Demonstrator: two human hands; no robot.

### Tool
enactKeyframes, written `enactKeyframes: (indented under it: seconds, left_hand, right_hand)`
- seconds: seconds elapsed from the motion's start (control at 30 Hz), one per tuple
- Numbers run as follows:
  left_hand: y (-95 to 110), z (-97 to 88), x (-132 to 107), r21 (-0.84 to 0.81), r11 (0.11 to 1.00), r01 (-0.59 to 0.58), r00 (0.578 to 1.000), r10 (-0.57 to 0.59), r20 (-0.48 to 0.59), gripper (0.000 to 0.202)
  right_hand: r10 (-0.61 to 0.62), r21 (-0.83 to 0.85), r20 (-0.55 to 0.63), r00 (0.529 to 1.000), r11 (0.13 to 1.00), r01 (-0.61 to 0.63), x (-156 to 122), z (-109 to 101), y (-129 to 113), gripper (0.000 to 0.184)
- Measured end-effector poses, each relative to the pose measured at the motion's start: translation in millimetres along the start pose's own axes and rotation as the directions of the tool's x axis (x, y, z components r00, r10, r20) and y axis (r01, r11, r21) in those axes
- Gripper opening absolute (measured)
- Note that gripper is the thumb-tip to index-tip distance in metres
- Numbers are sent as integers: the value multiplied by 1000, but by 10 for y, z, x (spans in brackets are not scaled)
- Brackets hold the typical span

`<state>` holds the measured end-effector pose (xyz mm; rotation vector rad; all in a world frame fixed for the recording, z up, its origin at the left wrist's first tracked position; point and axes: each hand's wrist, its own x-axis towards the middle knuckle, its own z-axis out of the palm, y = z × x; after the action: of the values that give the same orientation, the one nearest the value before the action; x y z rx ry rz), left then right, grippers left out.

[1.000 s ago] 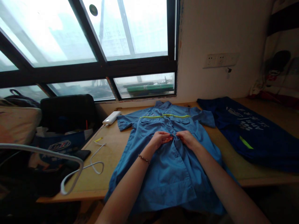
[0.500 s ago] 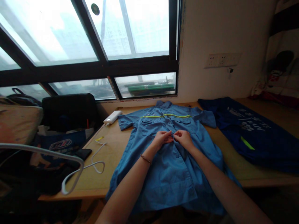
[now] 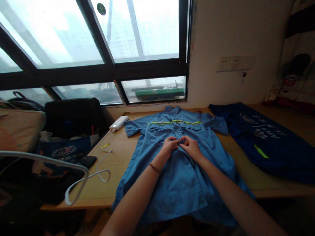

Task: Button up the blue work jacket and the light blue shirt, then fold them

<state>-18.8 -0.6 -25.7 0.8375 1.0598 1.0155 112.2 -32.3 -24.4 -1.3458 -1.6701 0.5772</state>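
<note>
A blue short-sleeved shirt (image 3: pixel 167 183) with yellow piping across the chest lies front up on the wooden table, collar toward the window and hem hanging over the near edge. My left hand (image 3: pixel 169 146) pinches the shirt's front placket near mid-chest, below the pockets. Close beside it, my right hand (image 3: pixel 190 147) pinches the same placket, fingertips nearly touching the left ones. The spot between my fingertips is too small and covered to make out. Below my hands, a button (image 3: pixel 186 162) shows on the placket, and another button (image 3: pixel 201 197) sits near the hem.
A dark blue printed garment (image 3: pixel 265 137) lies on the table's right side. On the left are a white power bank (image 3: pixel 119 123) and a white cable (image 3: pixel 98 168). A black chair (image 3: pixel 73 114) with bags stands left of the table (image 3: pixel 103 193). A window rises behind.
My hands have shifted slightly, with the right fingers lifting and turning the placket edge. The lower placket has turned, so the button near the hem now shows.
</note>
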Motion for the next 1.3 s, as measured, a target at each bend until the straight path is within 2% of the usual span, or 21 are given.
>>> enactKeyframes:
  seconds: [0.3,0.4,0.57,0.73,0.9,1.03,1.17,1.23,1.3]
  left_hand:
    - [35,13,-38,-96,995,-1,1000,1,-5,18]
    - [38,10,-37,-118,993,3,1000,-5,-15,20]
    - [23,-3,-44,-125,992,-19,1000,17,-13,31]
    - [13,-7,-43,-73,993,-93,996,93,-11,35]
    - [-13,-24,-8,-43,984,-173,985,174,12,39]
    - [-28,-40,16,45,962,-270,962,269,41,38]
    - [-40,-72,53,211,916,-341,940,332,77,40]
    - [-57,-97,76,340,857,-387,921,377,96,44]
    - [-79,-119,94,472,762,-444,890,436,133,49]
  right_hand:
    - [94,184,54,994,978,-103,12,27,18,29]
    - [116,204,63,991,971,-126,21,32,42,32]
    - [128,183,51,990,974,-135,23,34,66,34]
    - [34,74,20,999,997,-35,5,45,62,43]
    - [4,-13,62,998,1000,-3,-4,59,73,45]
    - [4,-18,80,997,1000,-2,-1,65,103,45]
    - [38,11,76,996,999,-39,20,40,83,45]
    - [37,16,41,998,999,-37,19,6,9,43]
    - [27,30,28,999,999,-28,-33,-34,-121,38]
